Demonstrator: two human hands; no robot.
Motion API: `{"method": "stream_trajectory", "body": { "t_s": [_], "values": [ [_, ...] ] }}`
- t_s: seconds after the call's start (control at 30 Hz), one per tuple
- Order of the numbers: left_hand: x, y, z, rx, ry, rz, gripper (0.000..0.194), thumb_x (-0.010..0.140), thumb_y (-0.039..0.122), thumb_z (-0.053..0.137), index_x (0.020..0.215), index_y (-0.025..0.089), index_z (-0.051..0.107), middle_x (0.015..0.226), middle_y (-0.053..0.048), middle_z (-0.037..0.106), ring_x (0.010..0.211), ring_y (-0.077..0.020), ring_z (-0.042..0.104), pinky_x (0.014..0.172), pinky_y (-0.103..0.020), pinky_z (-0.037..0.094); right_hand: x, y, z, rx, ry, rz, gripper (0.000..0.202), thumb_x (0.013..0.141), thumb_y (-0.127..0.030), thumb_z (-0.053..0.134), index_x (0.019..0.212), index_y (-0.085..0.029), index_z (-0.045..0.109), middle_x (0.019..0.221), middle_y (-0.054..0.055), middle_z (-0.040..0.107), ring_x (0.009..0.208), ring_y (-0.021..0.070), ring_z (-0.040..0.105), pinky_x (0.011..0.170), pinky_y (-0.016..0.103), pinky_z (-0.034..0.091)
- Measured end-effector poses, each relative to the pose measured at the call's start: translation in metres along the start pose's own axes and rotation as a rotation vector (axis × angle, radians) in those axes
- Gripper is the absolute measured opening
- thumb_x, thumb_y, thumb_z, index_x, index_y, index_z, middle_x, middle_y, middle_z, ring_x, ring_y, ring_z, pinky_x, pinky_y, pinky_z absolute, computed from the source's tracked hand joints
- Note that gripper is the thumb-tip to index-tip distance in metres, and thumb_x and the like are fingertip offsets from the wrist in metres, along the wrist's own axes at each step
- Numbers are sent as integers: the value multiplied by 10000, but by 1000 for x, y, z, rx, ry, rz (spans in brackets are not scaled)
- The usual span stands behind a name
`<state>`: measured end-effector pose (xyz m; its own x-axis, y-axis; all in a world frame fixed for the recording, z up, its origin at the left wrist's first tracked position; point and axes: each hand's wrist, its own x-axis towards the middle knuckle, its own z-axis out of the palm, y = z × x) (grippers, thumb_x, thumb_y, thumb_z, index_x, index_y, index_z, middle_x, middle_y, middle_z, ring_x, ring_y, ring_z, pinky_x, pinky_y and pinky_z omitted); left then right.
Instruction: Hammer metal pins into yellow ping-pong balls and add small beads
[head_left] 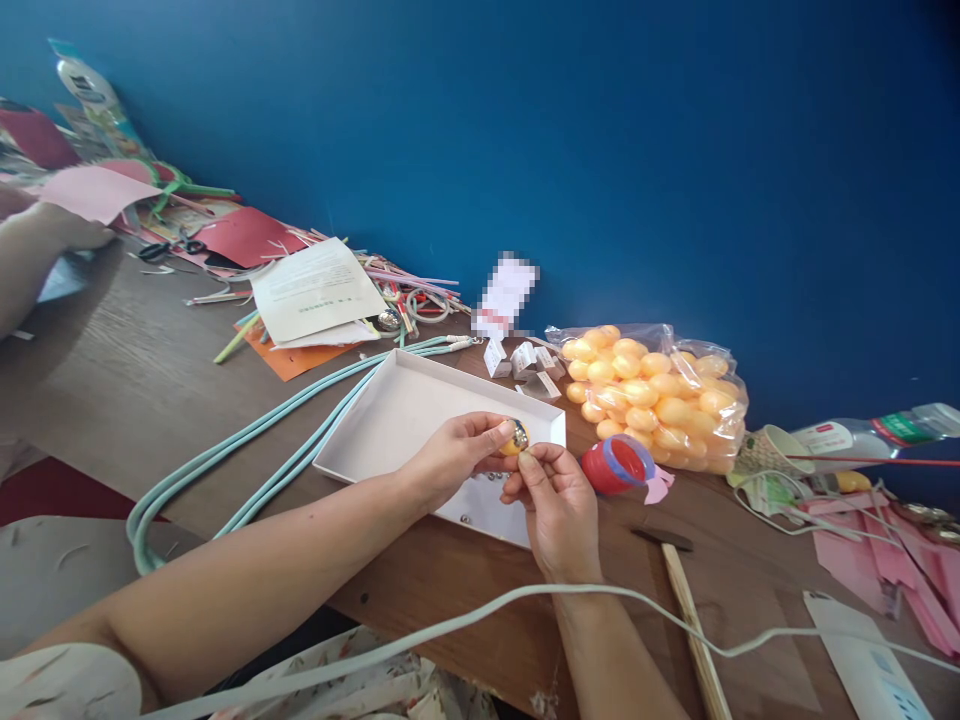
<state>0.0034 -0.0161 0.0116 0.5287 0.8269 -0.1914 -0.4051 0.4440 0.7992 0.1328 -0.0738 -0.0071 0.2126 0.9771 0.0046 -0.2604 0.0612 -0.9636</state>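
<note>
Over the right part of a shallow white box [375, 410], my left hand [476, 440] pinches a small round yellow, blue and gold object [514, 437] between thumb and fingers. My right hand [551, 485] is closed just below and to the right of it, thumb pressed against the fingertips at the object's lower edge. Anything between those fingertips is too small to make out. Small metallic bits [466, 519] lie in the box. A red roll with a blue rim [619, 464] stands right of my right hand.
A bag of orange balls [660, 395] lies behind the roll. A hammer [690, 620] rests at the right. Turquoise cords [247, 450] run beside the box; a pale cable [465, 608] crosses in front. Another person's hand [71, 228] is at the far left.
</note>
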Motion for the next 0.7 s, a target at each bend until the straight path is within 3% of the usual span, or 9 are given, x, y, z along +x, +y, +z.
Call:
{"method": "stream_trajectory", "body": {
  "t_s": [0.7],
  "values": [
    [-2,-1,3,145,68,90,449,689,454,730,946,101,627,876,-56,630,710,-117,601,695,-266,492,2,-2,-1,-9,-17,20,193,803,-305,690,864,-198,542,599,-37,652,504,99,608,517,222,531]
  ]
}}
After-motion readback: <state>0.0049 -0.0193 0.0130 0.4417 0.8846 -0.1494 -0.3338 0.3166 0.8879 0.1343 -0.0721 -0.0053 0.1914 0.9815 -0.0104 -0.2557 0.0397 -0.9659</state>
